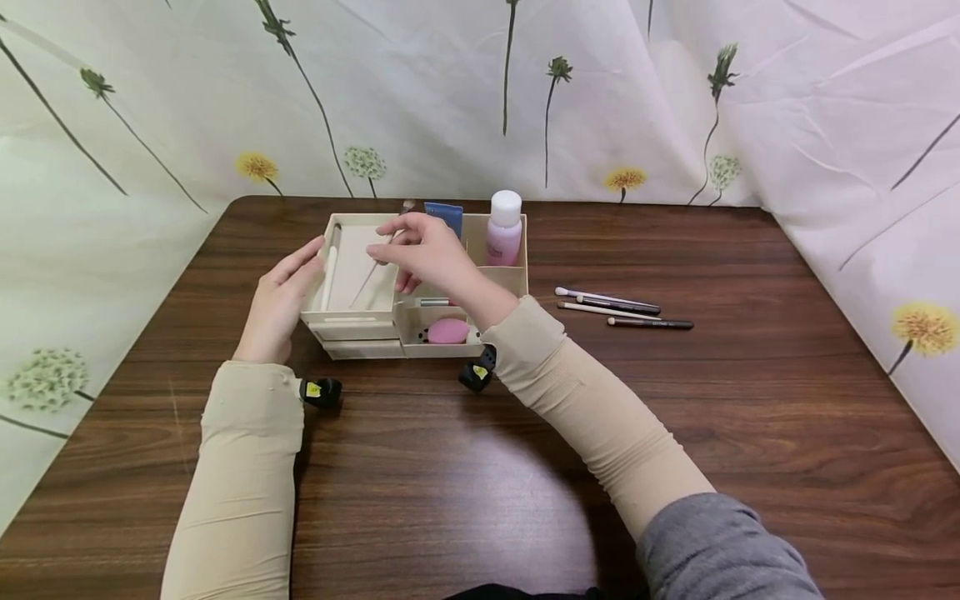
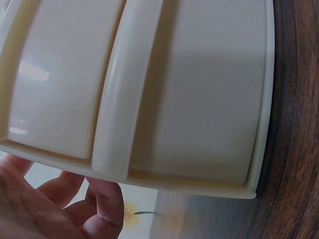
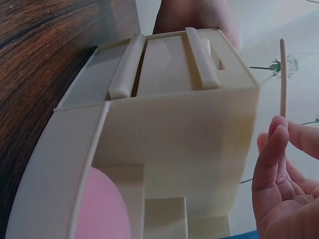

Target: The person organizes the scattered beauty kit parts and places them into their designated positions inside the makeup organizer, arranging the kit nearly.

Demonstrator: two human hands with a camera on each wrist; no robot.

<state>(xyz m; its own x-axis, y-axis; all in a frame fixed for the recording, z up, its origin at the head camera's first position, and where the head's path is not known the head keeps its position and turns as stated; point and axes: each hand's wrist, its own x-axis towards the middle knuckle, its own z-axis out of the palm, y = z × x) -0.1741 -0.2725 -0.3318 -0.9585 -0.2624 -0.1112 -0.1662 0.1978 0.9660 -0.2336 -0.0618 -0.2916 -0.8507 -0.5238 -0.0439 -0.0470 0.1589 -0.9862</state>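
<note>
On the dark wood table (image 1: 390, 483), the left hand (image 1: 277, 304) rests loosely spread against the organizer (image 1: 363, 331), whose top tray (image 1: 354, 250) already bears one white brush (image 1: 330, 267), while the right hand (image 1: 431, 250) pinches a thin brush (image 1: 365, 285) over it and four brushes (image 1: 618, 305) alongside apparently remain to be stored.
</note>
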